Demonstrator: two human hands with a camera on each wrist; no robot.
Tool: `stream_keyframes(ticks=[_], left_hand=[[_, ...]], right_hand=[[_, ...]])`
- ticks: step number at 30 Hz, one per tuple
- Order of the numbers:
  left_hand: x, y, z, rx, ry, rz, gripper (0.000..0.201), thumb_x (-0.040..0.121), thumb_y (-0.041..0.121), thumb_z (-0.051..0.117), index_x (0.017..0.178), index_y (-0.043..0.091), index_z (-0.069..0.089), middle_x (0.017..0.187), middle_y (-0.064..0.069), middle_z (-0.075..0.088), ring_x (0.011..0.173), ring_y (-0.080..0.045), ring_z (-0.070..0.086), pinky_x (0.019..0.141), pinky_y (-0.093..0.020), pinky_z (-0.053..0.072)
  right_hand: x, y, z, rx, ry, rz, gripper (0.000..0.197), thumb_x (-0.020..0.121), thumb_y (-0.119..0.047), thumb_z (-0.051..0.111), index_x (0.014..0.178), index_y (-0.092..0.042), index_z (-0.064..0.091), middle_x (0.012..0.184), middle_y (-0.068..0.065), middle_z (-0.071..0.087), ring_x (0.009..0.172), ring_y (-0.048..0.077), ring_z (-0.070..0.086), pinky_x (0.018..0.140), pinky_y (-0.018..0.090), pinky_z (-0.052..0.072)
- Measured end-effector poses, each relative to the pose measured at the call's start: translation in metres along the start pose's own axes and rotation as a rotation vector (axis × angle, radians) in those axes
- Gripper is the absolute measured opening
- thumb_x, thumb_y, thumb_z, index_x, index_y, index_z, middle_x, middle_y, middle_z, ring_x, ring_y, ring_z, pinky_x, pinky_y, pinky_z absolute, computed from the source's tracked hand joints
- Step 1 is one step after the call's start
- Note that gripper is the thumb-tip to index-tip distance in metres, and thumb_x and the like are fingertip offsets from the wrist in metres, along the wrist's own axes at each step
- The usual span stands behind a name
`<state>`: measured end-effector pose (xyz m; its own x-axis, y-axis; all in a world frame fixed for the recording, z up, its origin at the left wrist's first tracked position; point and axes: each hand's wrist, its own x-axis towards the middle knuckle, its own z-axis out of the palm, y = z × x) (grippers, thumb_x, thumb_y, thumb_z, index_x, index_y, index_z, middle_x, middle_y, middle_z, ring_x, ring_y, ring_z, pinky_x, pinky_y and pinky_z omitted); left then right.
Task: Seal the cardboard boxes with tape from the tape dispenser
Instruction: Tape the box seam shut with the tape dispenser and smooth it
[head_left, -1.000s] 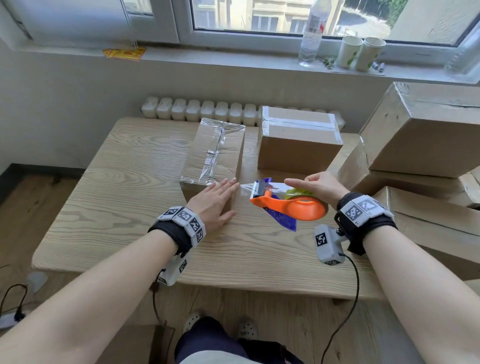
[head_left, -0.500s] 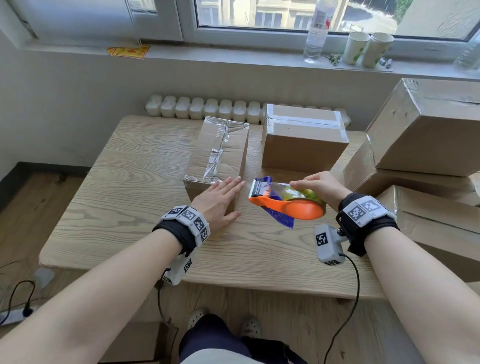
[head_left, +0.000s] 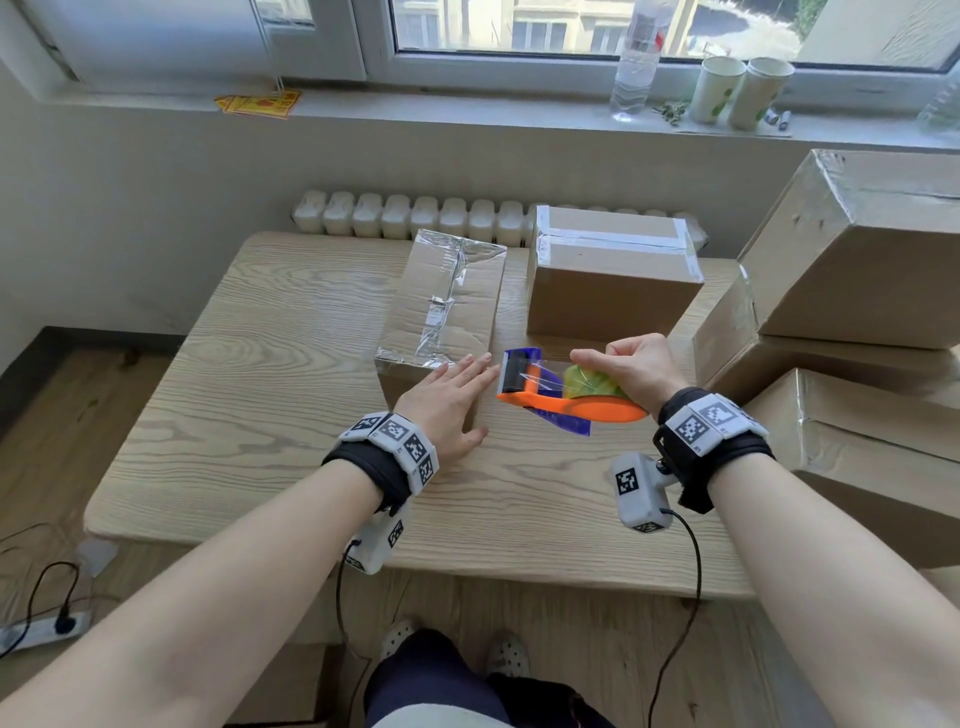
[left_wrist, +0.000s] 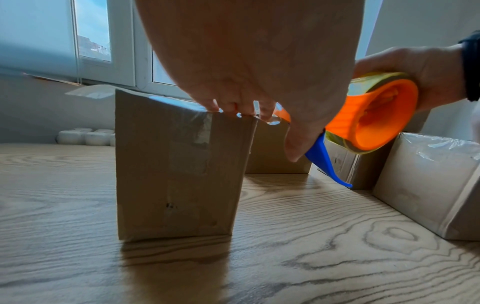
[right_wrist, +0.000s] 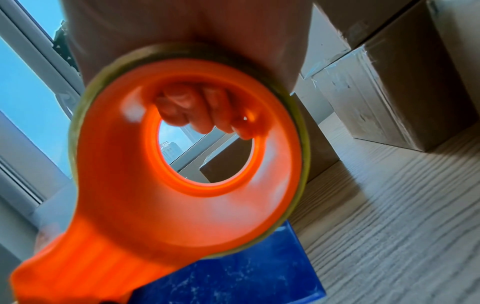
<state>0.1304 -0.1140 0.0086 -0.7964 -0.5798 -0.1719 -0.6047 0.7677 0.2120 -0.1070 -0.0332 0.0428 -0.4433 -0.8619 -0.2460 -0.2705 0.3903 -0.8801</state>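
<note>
Step in hand, as judged: a tape run on the tall cardboard box (head_left: 441, 317) looks finished or just being finished, its top and near edge already covered in clear tape. The left hand (head_left: 447, 400) lies flat with straight fingers on the near top edge of this box, pressing there and gripping nothing. The right hand (head_left: 631, 369) is curled round the roll of the orange tape dispenser (head_left: 566, 397), fingers hooked into its core in the right wrist view. The dispenser hangs above the wooden table (head_left: 270, 415), just right of the tall box, its cutter end near the left fingertips. Whether tape still joins dispenser and box cannot be told.

The next move probably calls for confirming the strip is cut, smoothing it down, then bringing up another box.

Containers: the wide cardboard box (head_left: 608, 280) at the far side, right of the tall box, is closed with white tape along its top edges. The stacked cardboard boxes (head_left: 852, 260) at the right are closed and carry some clear tape. No contents are visible in any box.
</note>
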Motion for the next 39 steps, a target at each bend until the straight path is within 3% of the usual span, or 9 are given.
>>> stream_keyframes(ticks=[9,21,26,29,39], left_hand=[[-0.001,-0.004,0.001,0.015,-0.006,-0.004,0.081,0.089,0.041,0.052,0.150,0.022,0.003,0.158,0.006,-0.004,0.145,-0.010,-0.004,0.114,-0.025,-0.007],[-0.002,-0.005,-0.001,0.046,-0.021,0.004,0.086,0.088,0.042,0.054,0.150,0.018,0.000,0.158,0.005,-0.007,0.145,-0.011,-0.005,0.115,-0.025,-0.007],[-0.002,-0.006,-0.001,0.050,-0.033,0.009,0.087,0.088,0.041,0.055,0.150,0.019,-0.001,0.158,0.004,-0.007,0.145,-0.012,-0.005,0.114,-0.025,-0.008],[-0.003,-0.007,-0.002,0.064,-0.039,0.007,0.087,0.087,0.041,0.056,0.150,0.020,-0.001,0.158,0.003,-0.007,0.145,-0.013,-0.006,0.114,-0.025,-0.008],[-0.002,-0.006,-0.004,0.067,-0.058,0.016,0.089,0.087,0.041,0.057,0.150,0.020,-0.002,0.158,0.004,-0.009,0.145,-0.012,-0.006,0.114,-0.024,-0.007]], right_hand=[[0.001,0.002,0.007,0.024,0.042,-0.037,0.049,0.071,-0.034,0.080,0.046,-0.011,0.046,0.060,0.013,0.048,0.059,0.023,0.046,0.055,0.030,0.035],[0.003,0.002,0.012,0.020,0.082,-0.063,0.050,0.071,-0.037,0.080,0.044,-0.013,0.045,0.055,0.008,0.043,0.057,0.021,0.042,0.056,0.031,0.035],[0.001,0.008,0.013,-0.010,0.097,-0.039,0.051,0.073,-0.036,0.079,0.045,-0.013,0.043,0.049,0.003,0.037,0.050,0.014,0.035,0.047,0.022,0.029],[0.001,0.014,0.010,-0.040,0.046,-0.003,0.053,0.074,-0.035,0.078,0.043,-0.014,0.040,0.049,0.003,0.033,0.050,0.015,0.032,0.050,0.025,0.026],[-0.001,0.011,0.018,0.031,0.067,-0.003,0.051,0.072,-0.037,0.079,0.043,-0.015,0.043,0.055,0.009,0.043,0.057,0.021,0.043,0.057,0.031,0.034]])
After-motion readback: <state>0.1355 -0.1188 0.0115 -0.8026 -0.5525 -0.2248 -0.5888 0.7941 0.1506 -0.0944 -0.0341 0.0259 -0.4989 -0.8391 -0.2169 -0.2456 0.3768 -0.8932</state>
